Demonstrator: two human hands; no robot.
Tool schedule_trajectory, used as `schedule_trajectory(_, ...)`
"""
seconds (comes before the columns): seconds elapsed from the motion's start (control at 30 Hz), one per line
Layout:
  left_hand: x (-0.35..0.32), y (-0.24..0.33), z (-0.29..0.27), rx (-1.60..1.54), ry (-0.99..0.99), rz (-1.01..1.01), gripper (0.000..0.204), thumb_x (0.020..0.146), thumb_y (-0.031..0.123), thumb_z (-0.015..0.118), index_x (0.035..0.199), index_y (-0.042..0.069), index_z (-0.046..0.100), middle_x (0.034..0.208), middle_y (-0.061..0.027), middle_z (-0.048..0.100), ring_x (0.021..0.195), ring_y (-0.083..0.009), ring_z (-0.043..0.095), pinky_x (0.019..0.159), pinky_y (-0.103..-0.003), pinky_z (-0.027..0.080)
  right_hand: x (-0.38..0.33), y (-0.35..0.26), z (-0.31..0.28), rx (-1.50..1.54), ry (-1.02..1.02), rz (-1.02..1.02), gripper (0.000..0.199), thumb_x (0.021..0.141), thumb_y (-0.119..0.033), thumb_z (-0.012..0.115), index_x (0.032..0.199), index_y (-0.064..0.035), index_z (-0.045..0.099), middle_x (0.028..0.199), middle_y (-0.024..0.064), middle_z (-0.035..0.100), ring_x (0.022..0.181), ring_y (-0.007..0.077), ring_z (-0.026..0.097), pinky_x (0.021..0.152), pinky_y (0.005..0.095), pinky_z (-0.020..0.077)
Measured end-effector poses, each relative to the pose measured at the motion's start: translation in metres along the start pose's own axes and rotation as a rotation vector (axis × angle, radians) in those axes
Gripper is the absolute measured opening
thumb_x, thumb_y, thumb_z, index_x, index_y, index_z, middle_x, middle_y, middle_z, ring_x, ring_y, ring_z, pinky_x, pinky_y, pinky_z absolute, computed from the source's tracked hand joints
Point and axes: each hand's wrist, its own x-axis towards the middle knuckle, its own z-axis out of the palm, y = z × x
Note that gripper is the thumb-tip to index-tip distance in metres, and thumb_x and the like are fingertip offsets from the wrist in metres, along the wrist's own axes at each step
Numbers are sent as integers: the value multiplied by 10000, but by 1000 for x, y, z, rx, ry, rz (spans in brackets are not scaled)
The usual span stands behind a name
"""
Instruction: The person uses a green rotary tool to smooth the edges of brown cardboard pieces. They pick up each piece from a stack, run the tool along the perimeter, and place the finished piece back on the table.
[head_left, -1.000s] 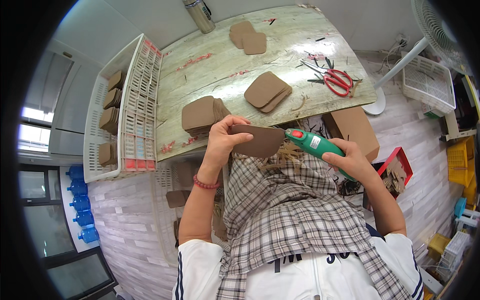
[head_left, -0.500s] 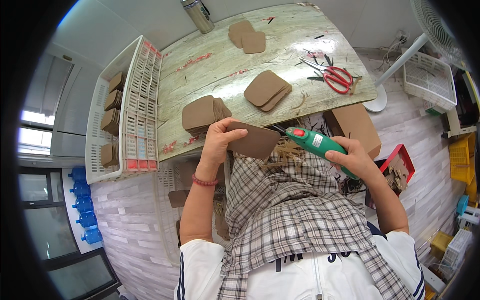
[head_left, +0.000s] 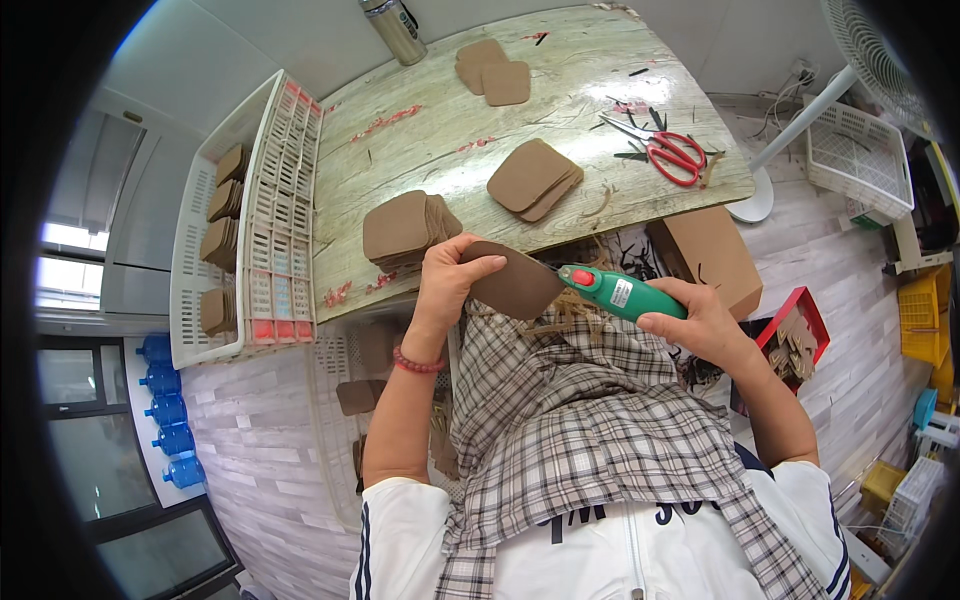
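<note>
My left hand (head_left: 446, 278) pinches a brown flat pad with rounded corners (head_left: 513, 284) between thumb and fingers, above my lap. Wrapped round a green handheld power cutter with a red button (head_left: 622, 292) is my right hand (head_left: 702, 318). The cutter's front end meets the pad's right edge; its blade is too small to make out. Tan trimmings (head_left: 570, 318) lie on my checked apron below. Just beyond my left hand, a stack of brown pads (head_left: 405, 228) stands at the table's near edge, and a smaller stack (head_left: 535, 180) sits to its right.
On the table (head_left: 440, 140) lie red-handled scissors (head_left: 675, 158), more pads (head_left: 505, 83) and a steel flask (head_left: 396, 30). A white crate (head_left: 262, 215) holding pads stands left. To the right are a cardboard box (head_left: 715, 262), a red box of offcuts (head_left: 797, 340) and a fan (head_left: 880, 50).
The cutter has shifted slightly left and tilted flatter, with my right hand moving left along with it. The pad has turned a little clockwise in my left hand.
</note>
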Motion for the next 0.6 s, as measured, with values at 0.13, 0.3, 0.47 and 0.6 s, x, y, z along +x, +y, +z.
schedule_trajectory(0.13,1,-6,1,-12,-10,-24,112,801,-27,699,910,-10,678,828,-50,696,717,-98,644,672,-231,525,1,-2,4,37,2,38,446,815,-308,750,1110,8,637,776,45,629,667,92,576,620,262,480)
schedule_trajectory(0.3,1,-6,6,-20,-46,-68,138,794,-29,702,930,-18,681,847,-55,701,727,-103,649,689,-232,526,1,-3,8,74,-1,59,437,824,-297,744,1120,6,634,764,37,612,630,77,554,574,253,463)
schedule_trajectory(0.47,0,-4,9,-6,-109,-141,138,785,-33,705,922,-19,687,843,-54,702,726,-104,645,687,-235,525,4,-6,11,88,-16,48,432,831,-294,739,1121,9,633,761,23,608,615,73,542,561,246,454)
schedule_trajectory(0.6,1,-2,10,32,-159,-154,131,779,-31,706,908,-25,687,836,-46,701,739,-93,640,683,-231,520,8,-7,14,111,-24,47,423,837,-282,731,1122,13,631,748,13,599,604,67,530,553,240,447)
